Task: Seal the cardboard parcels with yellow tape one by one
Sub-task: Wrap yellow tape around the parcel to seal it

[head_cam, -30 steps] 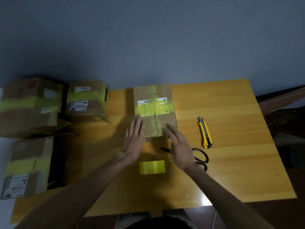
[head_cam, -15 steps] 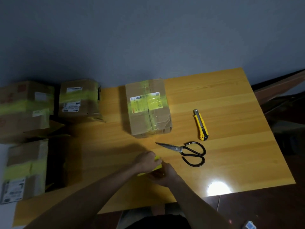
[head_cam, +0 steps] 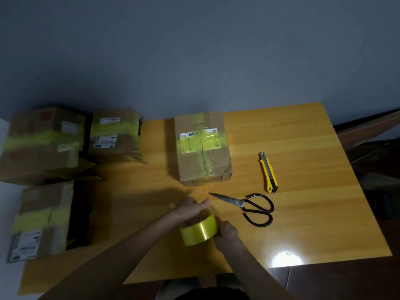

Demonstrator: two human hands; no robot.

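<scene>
Parcel (head_cam: 202,148) sat on the table (head_cam: 303,224), centre, toward the far edge. Utility knife (head_cam: 268,173) lay right of it, apart. Scissors (head_cam: 253,207) lay in front of the knife, tips pointing left. Tape roll (head_cam: 200,231) was in front of the parcel, left of the scissors, held between left hand (head_cam: 190,210) on its far side and right hand (head_cam: 227,231) on its right. At the table's left end: rear-left parcel (head_cam: 43,146) and rear-inner parcel (head_cam: 114,133) side by side, front-left parcel (head_cam: 43,219) before them.
</scene>
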